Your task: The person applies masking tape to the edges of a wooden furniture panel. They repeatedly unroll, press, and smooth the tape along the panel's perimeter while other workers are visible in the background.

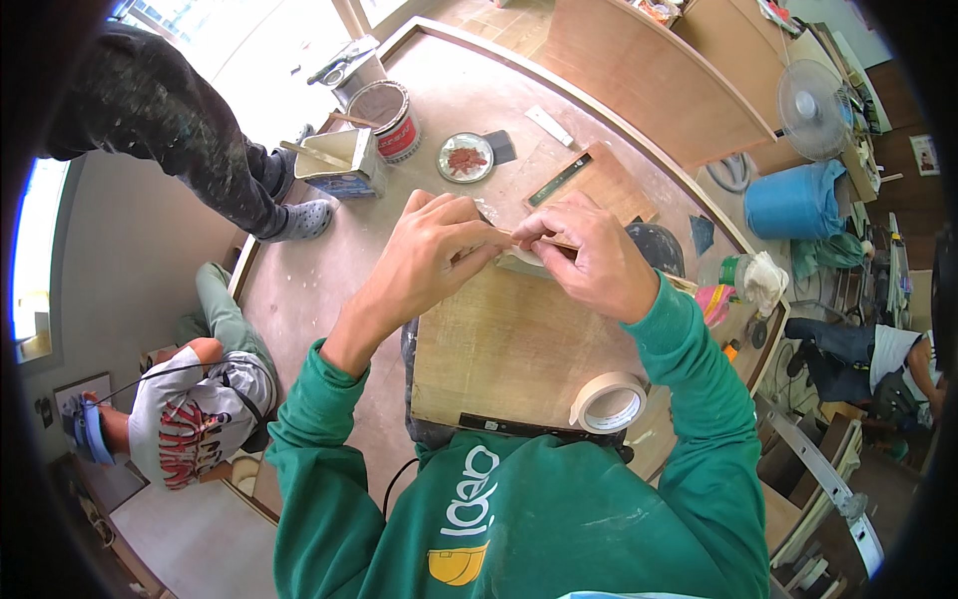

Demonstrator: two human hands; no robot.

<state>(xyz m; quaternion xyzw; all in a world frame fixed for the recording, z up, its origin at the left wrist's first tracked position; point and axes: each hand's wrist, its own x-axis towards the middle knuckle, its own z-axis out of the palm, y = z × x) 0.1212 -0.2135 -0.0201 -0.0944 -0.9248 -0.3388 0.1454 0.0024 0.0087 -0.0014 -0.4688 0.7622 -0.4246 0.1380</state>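
My left hand (441, 251) and my right hand (580, 243) meet over the far edge of a plywood panel (509, 344) that lies on my lap. Both pinch a thin strip (550, 241) along that edge; whether it is tape or wood cannot be told, as my fingers cover much of it. A roll of masking tape (640, 404) lies at the panel's near right corner. A black metal drawer slide (524, 425) runs along the near edge. Beyond my right hand lies another plywood piece with a dark metal slide (561, 180) on it.
Ahead stand a paint can (400, 138), an open carton (344, 176) and a round lid with reddish paste (465, 159). A white tube (550, 126) lies farther right. One person stands at upper left, another sits at lower left. A fan (808, 108) and blue bin (793, 201) are at right.
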